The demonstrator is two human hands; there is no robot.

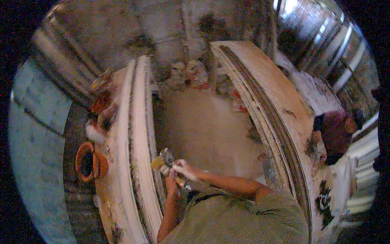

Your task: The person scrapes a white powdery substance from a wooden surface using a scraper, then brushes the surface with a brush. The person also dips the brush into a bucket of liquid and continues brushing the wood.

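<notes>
Close together in front of my body, both hands meet near the inner edge of the left bench. My left hand (172,177) is closed around what looks like a paintbrush (163,168), with a yellowish head, a metal-like band and an orange-and-white handle end sticking out below. My right hand (185,169), whitened over the fingers, is closed beside it at the band. A small grey piece (165,154) shows just beyond the fingers; blur hides its kind and whether my right hand grips it.
A long pale grooved bench (142,134) runs along my left, bearing an orange pot-like container (85,162). Another long bench (264,69) with a dark groove curves along my right, a dark reddish bundle (337,132) beside it. Whitish bags (196,72) sit beyond the brown floor (203,130).
</notes>
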